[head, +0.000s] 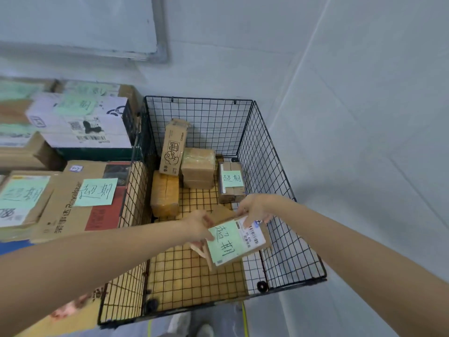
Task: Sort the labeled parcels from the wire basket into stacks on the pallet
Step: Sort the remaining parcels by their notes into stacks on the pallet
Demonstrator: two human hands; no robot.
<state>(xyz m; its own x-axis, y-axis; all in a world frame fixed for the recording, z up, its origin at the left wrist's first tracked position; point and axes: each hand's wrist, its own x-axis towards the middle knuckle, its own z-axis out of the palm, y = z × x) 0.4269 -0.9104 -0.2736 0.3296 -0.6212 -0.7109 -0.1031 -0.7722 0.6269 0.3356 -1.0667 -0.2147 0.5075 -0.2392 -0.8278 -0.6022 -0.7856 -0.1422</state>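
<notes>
Gripped from both sides: left hand (198,228) clamps the green-labelled parcel (233,244) by its left edge, right hand (255,210) pinches the far corner, over the near end of the wire basket (267,154). The stacks (73,207) lie off left, so the left arm's closer.

Flat parcel (239,242): brown, green handwritten note and barcode label on top, tilted, raised above the wire basket (264,152) floor near its front.

At the basket's back:
- printed carton (173,147), upright
- tape-wrapped box (198,164)
- tape-wrapped bundle (165,193)
- green-noted small box (231,182)

Noted stacked cartons (80,198) sit left, outside.
</notes>
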